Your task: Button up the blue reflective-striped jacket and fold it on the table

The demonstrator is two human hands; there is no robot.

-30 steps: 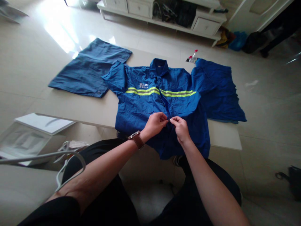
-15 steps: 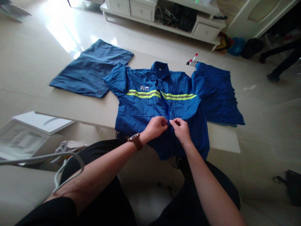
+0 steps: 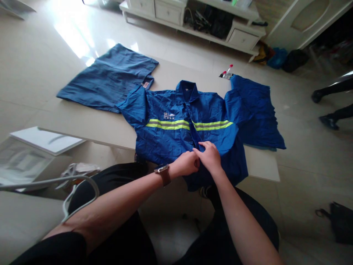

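blues on a cream table

my shirt (image 3: 171, 141) is bright royal blue, with a lime-yellow stripe across the chest split by a thin grey band, and a small white logo above it. the folded garment (image 3: 110, 75) to the left is a duller, greyer blue. the cloth (image 3: 255, 110) to the right matches the shirt's vivid blue. the table (image 3: 91, 123) under them is plain cream. my watch (image 3: 165, 175) has a brown strap and a silvery case. my trousers (image 3: 124, 235) are black. the little bottle (image 3: 228, 70) has a red cap. the cabinet (image 3: 168, 11) is white, the floor (image 3: 33, 55) pale glossy beige.
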